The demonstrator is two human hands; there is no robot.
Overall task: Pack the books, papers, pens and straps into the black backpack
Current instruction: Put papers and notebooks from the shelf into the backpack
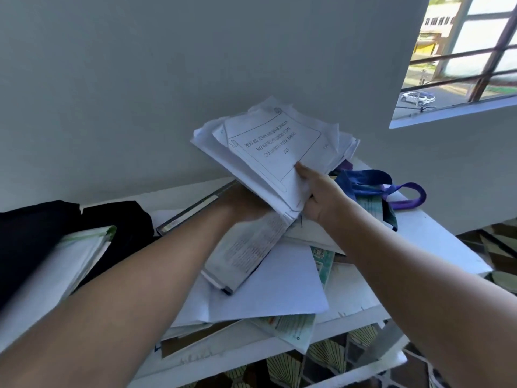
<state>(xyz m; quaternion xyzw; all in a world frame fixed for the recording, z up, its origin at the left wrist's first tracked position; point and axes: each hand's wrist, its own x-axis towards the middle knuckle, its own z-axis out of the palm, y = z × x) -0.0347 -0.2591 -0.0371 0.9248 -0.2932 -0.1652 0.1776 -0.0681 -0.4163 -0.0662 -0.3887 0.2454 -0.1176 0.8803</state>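
Both my hands hold a thick stack of white papers lifted above the white table. My right hand grips its near right corner, thumb on the printed cover sheet. My left hand supports the stack from underneath and is mostly hidden by it. The black backpack lies at the left with a white book sticking out of its opening. Blue and purple straps lie on the table behind my right hand. More books and loose sheets are piled on the table below my arms.
A grey wall rises right behind the table. A barred window is at the upper right. A dark-spined book lies near the backpack. Patterned floor tiles show beyond the table's near and right edges.
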